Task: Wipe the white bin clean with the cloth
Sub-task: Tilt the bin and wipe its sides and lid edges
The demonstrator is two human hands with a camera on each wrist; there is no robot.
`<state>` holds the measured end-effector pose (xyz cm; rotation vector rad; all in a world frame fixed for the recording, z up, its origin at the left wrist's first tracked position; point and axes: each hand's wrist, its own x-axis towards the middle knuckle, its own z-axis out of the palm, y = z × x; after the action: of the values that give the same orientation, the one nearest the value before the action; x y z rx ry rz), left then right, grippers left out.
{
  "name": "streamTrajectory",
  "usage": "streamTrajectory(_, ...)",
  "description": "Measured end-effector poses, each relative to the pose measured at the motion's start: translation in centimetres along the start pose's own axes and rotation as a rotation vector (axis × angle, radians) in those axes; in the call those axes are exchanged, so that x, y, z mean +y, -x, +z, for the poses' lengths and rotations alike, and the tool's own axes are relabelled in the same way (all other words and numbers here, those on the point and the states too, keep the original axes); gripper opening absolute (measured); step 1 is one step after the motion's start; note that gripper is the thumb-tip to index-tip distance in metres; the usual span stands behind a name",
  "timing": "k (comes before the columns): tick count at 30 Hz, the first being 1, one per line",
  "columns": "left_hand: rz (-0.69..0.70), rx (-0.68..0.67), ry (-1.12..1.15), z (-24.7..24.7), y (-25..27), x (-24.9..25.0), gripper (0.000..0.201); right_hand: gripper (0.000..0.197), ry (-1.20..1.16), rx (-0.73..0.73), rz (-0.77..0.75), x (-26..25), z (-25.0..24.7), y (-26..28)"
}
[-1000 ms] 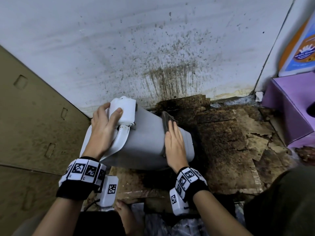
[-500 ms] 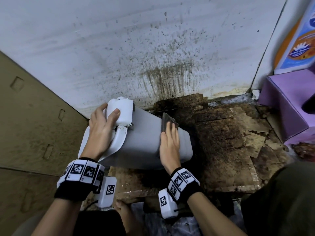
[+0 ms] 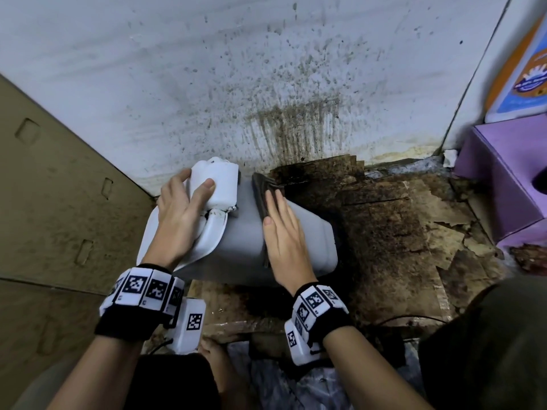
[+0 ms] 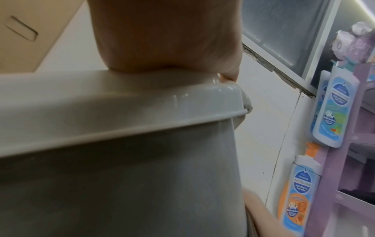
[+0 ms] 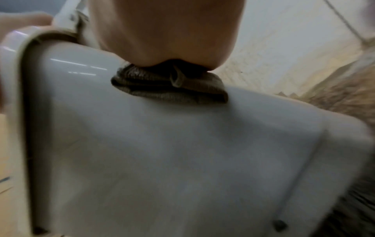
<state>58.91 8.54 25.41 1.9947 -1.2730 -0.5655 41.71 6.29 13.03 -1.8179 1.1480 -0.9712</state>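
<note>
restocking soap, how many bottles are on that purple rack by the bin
3 in the left wrist view: two blue bottles side by side on the upper shelf, front and behind, and one orange-and-blue bottle below. The rack runs out of frame, so more may be hidden.

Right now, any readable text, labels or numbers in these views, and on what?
"Anti-Bacterial", probably: blue bottle, left wrist view; other print on it is blurred.
Same words, less clear: orange bottle.
Too blurred to read: bottle label, head view.
Patterns only, tiny characters unreadable: wrist markers.
No text: white bin, cloth.
</note>
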Motion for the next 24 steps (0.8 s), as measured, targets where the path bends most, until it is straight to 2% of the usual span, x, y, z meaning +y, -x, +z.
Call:
streamTrajectory(5, -0.005, 0.011, 0.004, -0.4, -0.1, -0.2, 0.097, 0.056, 0.101, 0.002, 0.204, 6.8, -0.7, 1.5)
streamTrajectory(7, -0.005, 0.008, 0.000, -0.3, 0.0, 0.0, 0.097, 0.067, 0.137, 0.035, 0.271, 9.4, -0.6, 2.3)
streamTrajectory(9, 0.005, 0.003, -0.006, 0.1, 0.1, 0.2, 0.095, 0.070, 0.060, 0.056, 0.357, 9.9, -0.8, 2.1)
streamTrajectory(11, 0.009, 0.004, -0.031, 0.7, 0.1, 0.6, 0.096, 0.058, -0.040, 0.067, 0.500, 8.8, -1.3, 1.3)
streamTrajectory(13, 0.007, 0.007, -0.052, 1.0, 0.1, 0.8, 0.097, 0.052, -0.081, 0.083, 0.565, 7.7, -1.6, 0.9)
streamTrajectory(19, -0.008, 0.005, -0.040, 0.9, -0.1, 0.9, 0.099, 0.053, -0.183, 0.145, 0.370, 1.8, 0.3, 0.1)
streamTrajectory(22, -0.006, 0.006, -0.040, 0.8, 0.0, 0.9, 0.099, 0.056, -0.250, 0.119, 0.207, -3.6, 1.0, -0.1)
streamTrajectory(24, -0.003, 0.003, -0.031, 0.6, 0.2, 0.7, 0.098, 0.056, -0.281, 0.088, 0.150, -5.6, 1.5, 0.1)
